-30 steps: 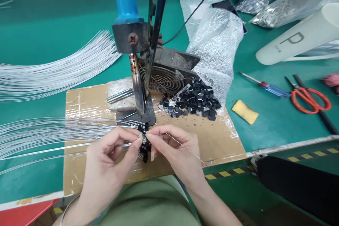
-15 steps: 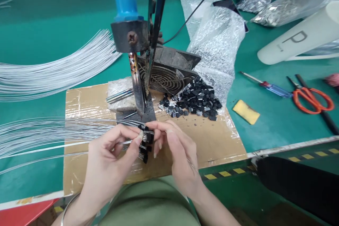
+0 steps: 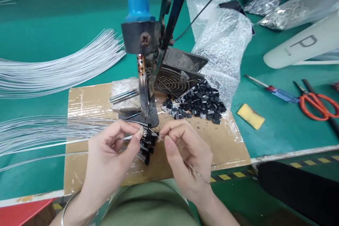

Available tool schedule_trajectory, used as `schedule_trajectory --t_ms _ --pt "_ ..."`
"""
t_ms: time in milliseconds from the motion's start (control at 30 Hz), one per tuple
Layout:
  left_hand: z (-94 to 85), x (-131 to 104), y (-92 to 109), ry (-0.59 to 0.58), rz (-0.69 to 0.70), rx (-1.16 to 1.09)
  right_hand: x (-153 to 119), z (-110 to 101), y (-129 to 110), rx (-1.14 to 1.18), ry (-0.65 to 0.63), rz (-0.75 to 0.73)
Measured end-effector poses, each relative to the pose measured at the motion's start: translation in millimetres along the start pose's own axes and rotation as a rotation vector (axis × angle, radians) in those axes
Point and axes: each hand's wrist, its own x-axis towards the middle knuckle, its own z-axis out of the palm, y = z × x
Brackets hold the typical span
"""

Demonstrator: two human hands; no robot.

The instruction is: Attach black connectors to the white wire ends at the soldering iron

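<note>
At the frame's lower centre, the left hand (image 3: 112, 152) pinches a small piece (image 3: 144, 132), seemingly steadying it, while the right hand's (image 3: 188, 153) narrow grip holds thin wire (image 3: 155, 134).

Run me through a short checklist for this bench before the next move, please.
1. Left hand pinches a small piece: ok.
2. Right hand holds the thin wire: ok.
3. Left hand clear of the soldering iron: cannot tell; it looks close below the tip.
4. Soldering iron hot: cannot tell.
5. Black pieces kept in a neat heap: not ok; some lie loose at the edge.
6. Scissors away from both hands: ok, off to the right.
</note>
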Motion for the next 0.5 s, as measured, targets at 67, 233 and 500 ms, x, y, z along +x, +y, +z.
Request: schedule_trajectory --t_ms 67,233,500 --pt "0.5 1.1 0.6 -0.002 0.004 0.012 1.9 1.3 -2.1 0.026 0.015 -0.013" --pt "1.8 3.4 2.1 -0.024 0.021 0.036 1.3 4.5 -5.8 0.108 -0.021 0.049" --pt "4.1 9.0 2.1 0.008 0.043 0.059 6.2 8.0 -3.8 0.182 0.029 0.118"
